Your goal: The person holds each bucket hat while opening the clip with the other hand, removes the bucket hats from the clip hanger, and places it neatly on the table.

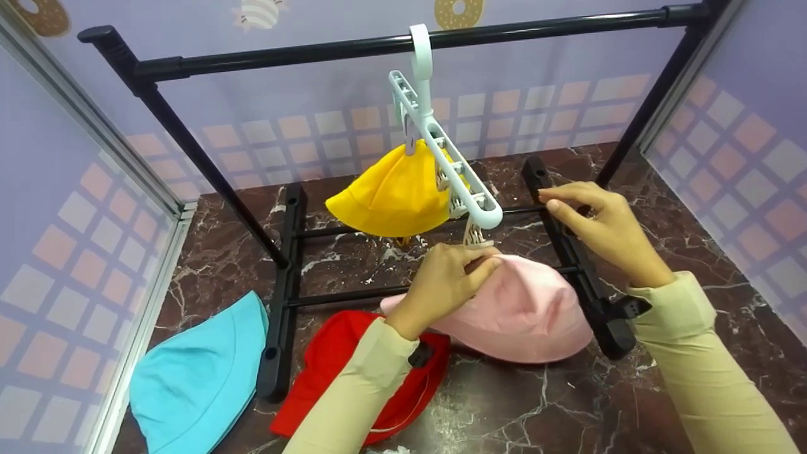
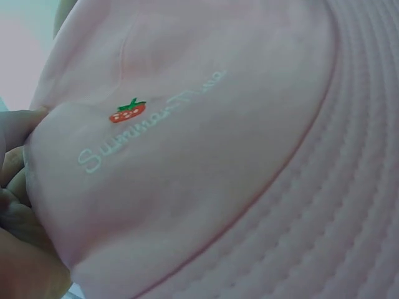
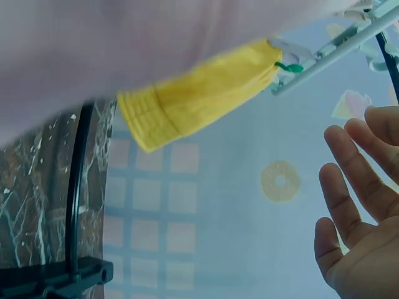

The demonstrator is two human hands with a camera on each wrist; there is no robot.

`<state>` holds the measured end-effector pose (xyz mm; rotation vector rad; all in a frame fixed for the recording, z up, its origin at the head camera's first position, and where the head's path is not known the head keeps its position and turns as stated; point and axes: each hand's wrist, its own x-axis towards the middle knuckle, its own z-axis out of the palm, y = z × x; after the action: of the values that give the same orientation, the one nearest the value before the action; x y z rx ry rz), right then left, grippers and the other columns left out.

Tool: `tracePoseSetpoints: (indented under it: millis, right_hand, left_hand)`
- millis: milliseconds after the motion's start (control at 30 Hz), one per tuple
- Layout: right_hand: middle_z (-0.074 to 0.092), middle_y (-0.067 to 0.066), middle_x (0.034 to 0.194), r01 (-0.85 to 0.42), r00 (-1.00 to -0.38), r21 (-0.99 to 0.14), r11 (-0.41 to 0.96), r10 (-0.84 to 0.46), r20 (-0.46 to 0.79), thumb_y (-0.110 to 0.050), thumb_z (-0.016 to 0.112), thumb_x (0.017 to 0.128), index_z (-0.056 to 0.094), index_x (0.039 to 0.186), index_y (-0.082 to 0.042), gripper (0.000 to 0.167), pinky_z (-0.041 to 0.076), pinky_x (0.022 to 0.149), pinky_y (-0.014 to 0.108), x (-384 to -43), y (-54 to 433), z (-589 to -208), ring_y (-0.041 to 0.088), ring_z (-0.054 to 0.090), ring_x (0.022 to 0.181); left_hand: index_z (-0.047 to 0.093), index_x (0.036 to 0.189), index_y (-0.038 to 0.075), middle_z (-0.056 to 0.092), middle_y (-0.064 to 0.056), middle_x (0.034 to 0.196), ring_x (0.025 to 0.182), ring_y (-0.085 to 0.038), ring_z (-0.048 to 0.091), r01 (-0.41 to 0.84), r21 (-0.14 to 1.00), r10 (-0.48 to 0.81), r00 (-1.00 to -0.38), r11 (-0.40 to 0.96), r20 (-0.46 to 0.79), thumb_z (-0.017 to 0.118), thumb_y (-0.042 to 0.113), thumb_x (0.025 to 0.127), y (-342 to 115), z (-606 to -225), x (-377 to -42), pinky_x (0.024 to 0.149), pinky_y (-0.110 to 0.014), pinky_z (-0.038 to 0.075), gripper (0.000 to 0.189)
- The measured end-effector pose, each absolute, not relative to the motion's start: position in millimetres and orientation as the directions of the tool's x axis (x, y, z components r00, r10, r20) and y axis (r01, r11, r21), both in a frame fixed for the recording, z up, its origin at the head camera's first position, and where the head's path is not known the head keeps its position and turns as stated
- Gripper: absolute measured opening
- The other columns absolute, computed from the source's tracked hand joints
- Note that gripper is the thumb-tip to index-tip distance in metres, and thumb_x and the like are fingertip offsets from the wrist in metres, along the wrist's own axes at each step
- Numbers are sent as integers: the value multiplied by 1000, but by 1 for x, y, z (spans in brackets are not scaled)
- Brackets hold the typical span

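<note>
- Lilac walls (image 1: pixel 284 94) bore doughnut prints (image 1: pixel 444 12) and pink and white squares (image 1: pixel 753 132).
- Pale trim (image 1: pixel 150 309) edged the left wall (image 1: pixel 38 151).
- White veins (image 1: pixel 545 378) crossed the dark floor (image 1: pixel 492 410).

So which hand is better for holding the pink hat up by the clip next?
Probably the left hand: it pinches the pink hat right by the clip. The right hand is off to the side, holding nothing.
</note>
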<state>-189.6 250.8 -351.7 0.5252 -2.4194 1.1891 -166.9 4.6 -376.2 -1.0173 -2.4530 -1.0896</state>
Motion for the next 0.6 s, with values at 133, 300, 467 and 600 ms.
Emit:
tracePoseSetpoints:
  millis: [133, 300, 467, 600]
  right_hand:
    - [70, 10, 111, -480, -857, -661, 577, -147, 494, -7, 64, 91, 73, 110, -9, 21, 41, 87, 10, -187, 258, -355, -5, 57, 102]
    - [70, 8, 109, -480, -860, -672, 564, -149, 488, -9, 64, 92, 72, 111, -9, 21, 44, 79, 10, -184, 265, -358, -2, 58, 96]
    - [70, 2, 110, -469, -871, -696, 544, -154, 466, -11, 63, 93, 71, 113, -8, 22, 50, 73, 10, -182, 271, -358, -3, 60, 93]
    - [69, -7, 107, -462, -874, -688, 559, -153, 462, -11, 63, 92, 71, 113, -9, 22, 50, 76, 10, -179, 278, -359, -3, 61, 92]
  left_hand:
    - [75, 100, 10, 73, -6, 105, 105, -18, 68, 702, 555, 522, -708, 446, 475, 62, 23, 94, 8, -374, -162, 90, -21, 52, 20]
    - [75, 100, 10, 75, -2, 94, 74, -9, 66, 696, 595, 553, -702, 401, 448, 62, 22, 93, 14, -373, -154, 73, -13, 51, 18]
    - [75, 100, 11, 75, -1, 90, 53, 2, 49, 681, 635, 576, -701, 364, 421, 63, 22, 93, 19, -377, -146, 54, -8, 41, 18]
    - [75, 100, 11, 74, 0, 84, 46, 6, 43, 662, 666, 584, -706, 344, 401, 63, 21, 93, 24, -380, -139, 48, -8, 36, 17]
